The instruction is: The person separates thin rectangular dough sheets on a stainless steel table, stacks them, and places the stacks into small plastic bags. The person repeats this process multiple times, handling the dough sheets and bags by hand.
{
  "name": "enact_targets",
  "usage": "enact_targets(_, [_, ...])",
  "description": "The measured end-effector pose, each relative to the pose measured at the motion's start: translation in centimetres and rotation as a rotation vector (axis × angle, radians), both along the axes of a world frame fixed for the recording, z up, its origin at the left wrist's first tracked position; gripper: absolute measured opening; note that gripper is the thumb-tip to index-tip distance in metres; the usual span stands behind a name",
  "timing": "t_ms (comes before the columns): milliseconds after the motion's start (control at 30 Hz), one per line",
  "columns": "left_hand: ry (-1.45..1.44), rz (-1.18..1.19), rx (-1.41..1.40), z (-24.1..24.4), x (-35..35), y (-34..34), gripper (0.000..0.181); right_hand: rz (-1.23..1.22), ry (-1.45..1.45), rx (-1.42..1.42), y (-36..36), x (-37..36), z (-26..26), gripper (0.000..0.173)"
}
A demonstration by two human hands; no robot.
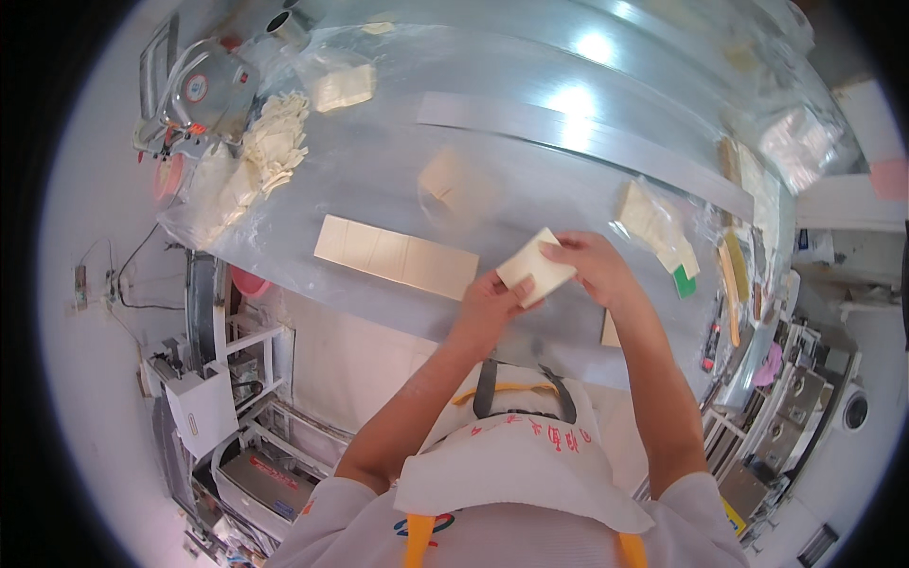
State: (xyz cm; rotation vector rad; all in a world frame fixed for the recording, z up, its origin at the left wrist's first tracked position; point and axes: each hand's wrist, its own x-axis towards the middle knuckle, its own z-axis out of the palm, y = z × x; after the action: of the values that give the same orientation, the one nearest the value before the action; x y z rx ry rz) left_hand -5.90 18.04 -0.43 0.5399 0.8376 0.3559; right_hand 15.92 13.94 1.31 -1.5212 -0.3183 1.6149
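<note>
Between my two hands is a small stack of pale square dough wrappers (537, 268), held tilted above the steel table. My left hand (495, 297) grips its lower left side, thumb on top. At its upper right corner, my right hand (586, 259) has the thumb over the face and fingers around the edge. Left of my hands lies a long row of flat dough squares (395, 255), close together. A further dough piece (609, 331) shows partly from behind my right forearm. Beyond the row is a small flour heap with a pale piece (444, 174) on it.
A steel noodle machine (213, 89) stands far left beside a pile of dough strips (273, 145). Wrapped dough stacks (344, 86) and plastic-covered dough (657, 220) lie on the steel table (355, 160). A long metal strip (511, 117) crosses it. Tools, including a wooden-handled one (729, 291), line the right edge.
</note>
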Motion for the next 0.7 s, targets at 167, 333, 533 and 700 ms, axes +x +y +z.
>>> enact_targets(167, [0.032, 0.112, -0.061, -4.2, -1.4, 8.9, 0.046, 0.351, 0.036, -0.065, 13.2, -0.3, -6.9, 0.059])
enact_targets(333, [-0.061, 0.120, -0.088, -7.7, -1.8, 15.6, 0.049, 0.516, -0.095, -0.071, 20.8, -0.9, -8.6, 0.064])
enact_targets(533, [0.033, 0.166, 0.196, -9.8, -1.6, 19.9, 0.065, 0.470, -0.149, 0.157, 23.7, -1.2, -8.8, 0.073])
enact_targets(700, [0.151, 0.127, 0.458, -10.9, -1.8, 20.6, 0.081, 0.345, -0.154, 0.204, 23.1, -2.3, -10.5, 0.073])
